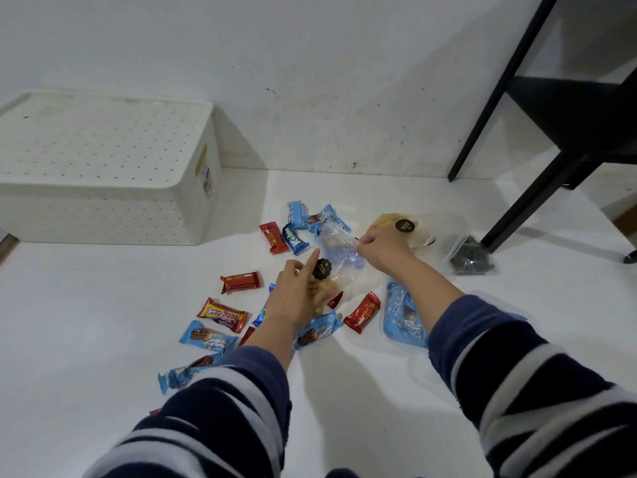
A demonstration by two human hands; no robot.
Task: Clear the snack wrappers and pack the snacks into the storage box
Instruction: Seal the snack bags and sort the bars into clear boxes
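Both hands grip one crinkly clear plastic snack bag (336, 257) above glossy foil bars: left hand (299, 295) pinches its bottom, right hand (382, 248) its top, near the lidded perforated white storage box (103, 167).

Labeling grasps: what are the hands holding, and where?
Both hold the clear snack bag: right hand pinches its top edge, left hand grips its lower end.
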